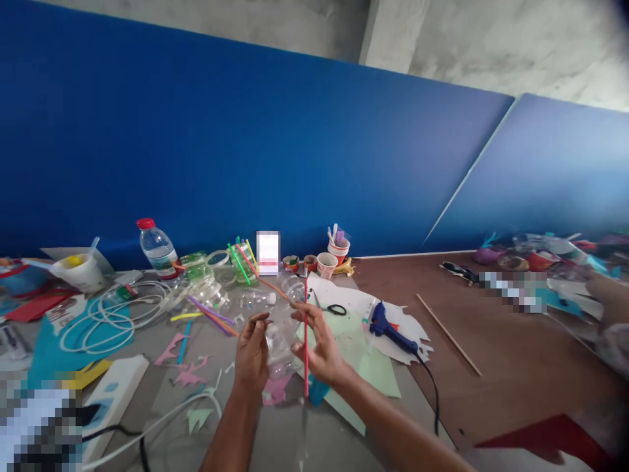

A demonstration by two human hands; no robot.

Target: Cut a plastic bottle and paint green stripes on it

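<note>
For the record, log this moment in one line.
left hand: at clear plastic container | right hand: red stick across fingers, grip unclear | glue gun: on white paper | black-handled scissors: beyond right hand

Clear, glossy plastic shows in the bottle (158, 249) at ten o'clock, smooth blue plastic in the glue gun (393, 330) at four o'clock, matt paper in the pale green sheet (378, 370), and seemingly wood in the stick (448, 334).

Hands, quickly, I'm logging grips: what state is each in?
Left hand: fingers curled at the clear container; grip cannot be told.
Right hand: open, fingers spread, red stick across them.
</note>
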